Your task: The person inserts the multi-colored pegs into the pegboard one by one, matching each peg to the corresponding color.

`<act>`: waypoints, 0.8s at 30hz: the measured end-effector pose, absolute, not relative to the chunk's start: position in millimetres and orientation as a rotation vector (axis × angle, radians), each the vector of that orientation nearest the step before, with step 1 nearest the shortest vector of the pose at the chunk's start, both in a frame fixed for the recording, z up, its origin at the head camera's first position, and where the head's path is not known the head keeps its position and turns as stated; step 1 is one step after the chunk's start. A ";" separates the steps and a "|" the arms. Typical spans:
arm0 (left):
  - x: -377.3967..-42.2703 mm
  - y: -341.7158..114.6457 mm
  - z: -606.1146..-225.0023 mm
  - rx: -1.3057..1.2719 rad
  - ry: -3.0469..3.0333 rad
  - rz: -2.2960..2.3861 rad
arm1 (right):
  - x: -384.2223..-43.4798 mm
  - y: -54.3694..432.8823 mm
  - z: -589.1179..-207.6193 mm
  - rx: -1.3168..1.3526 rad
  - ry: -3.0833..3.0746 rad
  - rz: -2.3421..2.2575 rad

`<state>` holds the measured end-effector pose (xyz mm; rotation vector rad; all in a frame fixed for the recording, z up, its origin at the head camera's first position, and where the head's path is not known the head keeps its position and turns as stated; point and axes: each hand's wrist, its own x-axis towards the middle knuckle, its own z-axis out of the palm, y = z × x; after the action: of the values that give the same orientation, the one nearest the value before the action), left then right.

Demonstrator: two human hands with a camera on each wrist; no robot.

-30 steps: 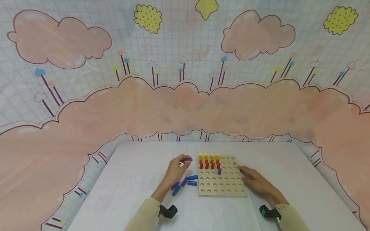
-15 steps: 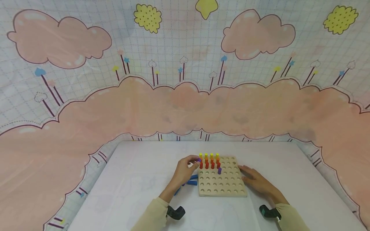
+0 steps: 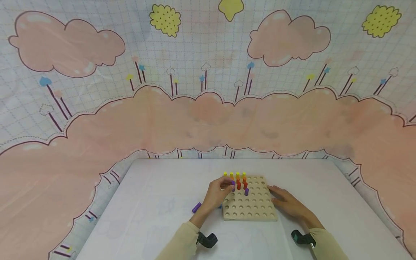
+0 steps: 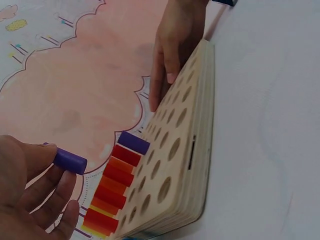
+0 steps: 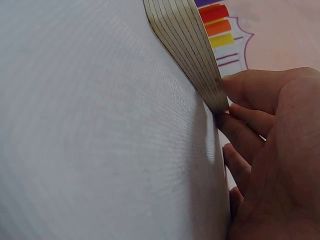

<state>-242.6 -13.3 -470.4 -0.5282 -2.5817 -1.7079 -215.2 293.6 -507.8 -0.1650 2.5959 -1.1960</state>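
My left hand pinches a purple peg between thumb and fingers. It hovers over the left part of a wooden pegboard, and the peg is clear of the holes in the left wrist view. Another purple peg stands in the board, just in front of the last red peg. Yellow, orange and red pegs form rows at the back left, partly covered by the hand. At the board's right edge rests my right hand, its fingers extended, thumb and fingertips touching the side.
A loose purple peg lies on the white table, left of the left forearm. A bit of a blue peg shows between that arm and the board. Behind the table hangs a printed cloth.
The left hand has carried the purple peg rightward, from beside the board to over it. Its arm now covers most of the loose pegs. The right hand and board have stayed put.
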 end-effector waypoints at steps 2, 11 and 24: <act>-243.9 -10.1 -473.8 -0.515 -2.581 -1.728 | -215.3 293.4 -508.0 -0.179 2.606 -1.188; -248.2 -0.3 -487.0 -0.465 -2.610 -1.700 | -216.4 293.9 -508.5 -0.240 2.637 -1.193; -250.0 12.9 -496.9 -0.454 -2.634 -1.662 | -215.9 293.0 -507.2 -0.220 2.635 -1.188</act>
<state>-250.0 12.9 -496.9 -0.4544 -2.6337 -1.6617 -215.9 293.0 -507.2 -0.2199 2.6351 -1.1875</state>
